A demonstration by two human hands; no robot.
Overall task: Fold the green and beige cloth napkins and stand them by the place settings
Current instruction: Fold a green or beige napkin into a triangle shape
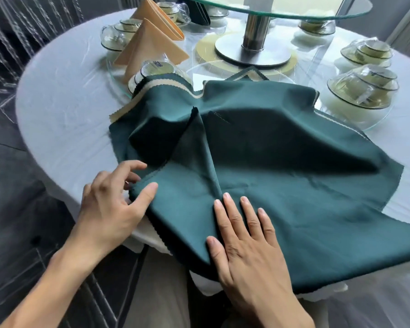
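A large dark green napkin (282,166) lies rumpled over a pile of green and beige napkins (152,87) at the near edge of the round table. My right hand (249,245) lies flat on it, fingers straight, pressing the cloth down. My left hand (114,200) pinches the napkin's left edge between thumb and fingers. Two folded beige napkins (149,43) stand as triangles by the place settings at the far left. A folded green napkin (199,15) stands farther back.
Plastic-wrapped bowl and cup sets (362,88) ring the white-clothed table (64,110). A glass turntable on a steel post (253,31) fills the centre. Clear chairs (14,43) stand at the left; the table edge is close to my body.
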